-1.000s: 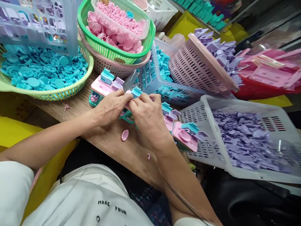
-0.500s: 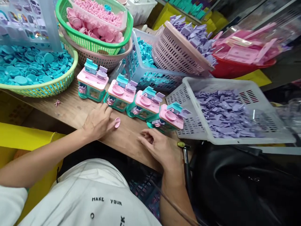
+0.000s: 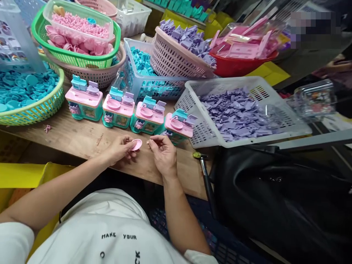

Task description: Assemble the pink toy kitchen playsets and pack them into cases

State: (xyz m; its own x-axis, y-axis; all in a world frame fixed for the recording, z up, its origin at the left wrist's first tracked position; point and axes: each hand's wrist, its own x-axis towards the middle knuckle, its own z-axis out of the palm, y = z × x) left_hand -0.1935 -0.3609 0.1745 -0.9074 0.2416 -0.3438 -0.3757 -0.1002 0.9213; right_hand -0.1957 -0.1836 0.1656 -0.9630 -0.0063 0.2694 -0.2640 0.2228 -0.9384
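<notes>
My left hand (image 3: 123, 149) pinches a small pink toy basin (image 3: 138, 144) by its left edge, just above the wooden table. Close by on the right, my right hand (image 3: 164, 152) has its thumb and forefinger closed on a tiny pale piece (image 3: 148, 142), too small to make out. Beyond both hands stands a row of several toy kitchen units in pink, teal and purple. The leftmost unit (image 3: 84, 98) has a flat pink top without a basin. Pink basins sit in the tops of the others, such as the second unit (image 3: 118, 108) and the rightmost unit (image 3: 179, 126).
A green basket (image 3: 79, 60) of pink parts stands behind the row. Turquoise parts fill a yellow-green basket (image 3: 46, 110) at left. A white crate (image 3: 198, 135) of purple parts stands right. Near it lies a hammer (image 3: 204, 167); a small pink piece (image 3: 47, 128) lies left.
My hands have come together in front of the units. The basin in my left hand has turned flatter, and my right hand has moved left, its fingertips now pinching a tiny piece. The view has shifted.
</notes>
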